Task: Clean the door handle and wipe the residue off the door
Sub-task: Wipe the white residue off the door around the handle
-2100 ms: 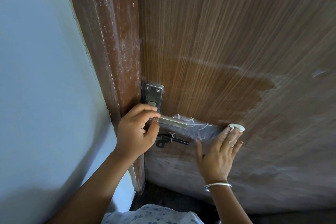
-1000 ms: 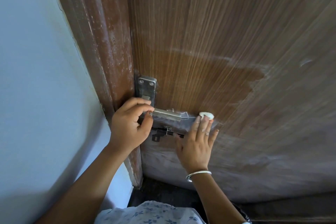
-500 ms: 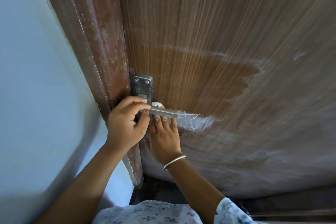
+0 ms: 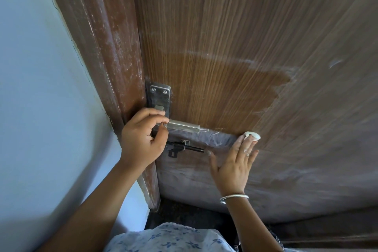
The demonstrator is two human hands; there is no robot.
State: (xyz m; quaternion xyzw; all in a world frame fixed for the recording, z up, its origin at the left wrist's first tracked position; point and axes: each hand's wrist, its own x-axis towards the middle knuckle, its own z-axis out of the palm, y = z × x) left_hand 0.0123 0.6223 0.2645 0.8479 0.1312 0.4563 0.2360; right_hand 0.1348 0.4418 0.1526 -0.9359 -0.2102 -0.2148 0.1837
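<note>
A brown wood-grain door carries a metal lever handle on a steel plate. My left hand is closed around the inner end of the handle. My right hand lies flat against the door, fingers pressing a small white pad to the surface right of the handle. A whitish film of residue covers the lower door, with a darker clean patch above the handle. A streak of white residue runs between handle tip and pad.
A black sliding bolt sits just under the handle. The worn brown door frame stands left of the door, with a pale blue wall beyond it. Dark floor shows below.
My right hand has swept the white pad from under the handle near the plate out to the right along the door. My left hand has kept its hold on the handle.
</note>
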